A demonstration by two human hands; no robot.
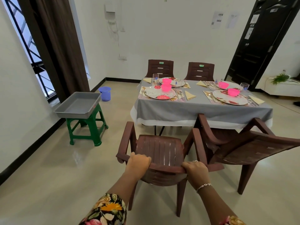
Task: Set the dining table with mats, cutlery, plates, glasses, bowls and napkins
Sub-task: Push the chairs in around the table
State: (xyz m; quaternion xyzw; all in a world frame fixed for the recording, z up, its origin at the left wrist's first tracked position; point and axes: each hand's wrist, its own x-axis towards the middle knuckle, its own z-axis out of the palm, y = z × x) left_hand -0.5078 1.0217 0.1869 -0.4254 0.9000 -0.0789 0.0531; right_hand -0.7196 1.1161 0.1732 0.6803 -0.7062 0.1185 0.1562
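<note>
- The left hand [138, 161] is gripping the top rail of the near brown chair [159, 148], its fingers curling over the rail's left end.
- The right hand [195, 170], wearing a ring and a wrist bracelet, is clamping the same rail at its right end, fingers wrapping round the edge.
- This chair is standing on the floor facing the counter [194, 109], its seat front sitting near the hanging cloth but apart from it.
- A second brown chair [253, 148] is standing just to the right, turned at an angle, with its arms reaching the cloth's edge.
- The counter is wearing a grey cloth with a white hem and is carrying four place settings.
- The near-left plate [155, 95] is lying on a patterned mat [174, 99], and a pink bowl [166, 87] is sitting on the plate; the other three settings are showing the same arrangement.
- A folded yellow napkin [189, 95] is lying just right of that setting, with cutlery [181, 94] resting between napkin and plate.
- A clear glass [155, 77] is standing upright at the far-left corner, and another glass [244, 86] is standing near the right edge.
- A grey tray [78, 105] is resting on a green stool [87, 127] well left of the counter, with a blue bucket [105, 93] sitting on the floor behind it.
- Two far chairs [160, 68] are standing against the counter's far side.
</note>
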